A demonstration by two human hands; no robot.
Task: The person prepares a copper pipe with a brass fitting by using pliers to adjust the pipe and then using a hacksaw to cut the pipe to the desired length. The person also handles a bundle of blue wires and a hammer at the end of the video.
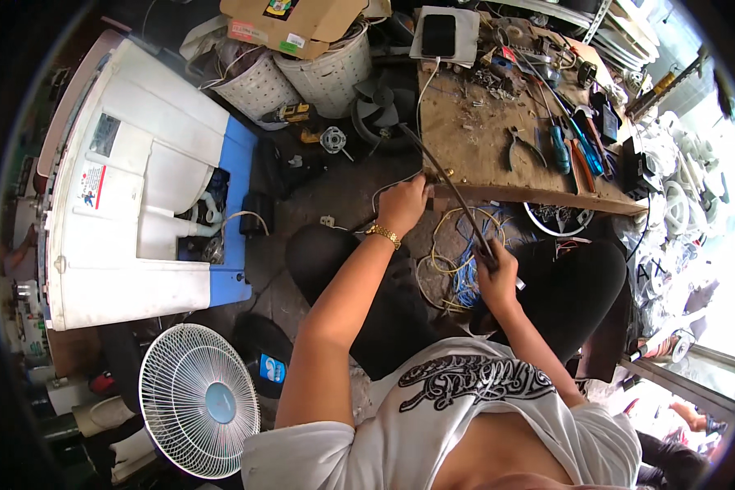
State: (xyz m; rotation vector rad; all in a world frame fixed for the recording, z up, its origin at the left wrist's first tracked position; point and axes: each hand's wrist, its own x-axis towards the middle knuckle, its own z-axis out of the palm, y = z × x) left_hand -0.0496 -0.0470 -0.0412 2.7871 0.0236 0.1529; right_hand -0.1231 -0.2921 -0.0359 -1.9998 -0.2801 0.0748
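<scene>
My right hand is closed around the thick lower end of a long dark metal rod. The rod slants up and leftward across the corner of the wooden workbench. Its far tip is close to a black fan blade on the floor; whether they touch I cannot tell. My left hand, with a gold watch at the wrist, is beside the bench's left edge. Its fingers are curled together, and what is in them is hidden. A small brass-coloured piece lies by the bench corner.
Pliers, screwdrivers and a phone are on the bench. Tangled blue and yellow wires lie between my legs. At left stand a white and blue washing machine and a fan. A yellow drill is beyond.
</scene>
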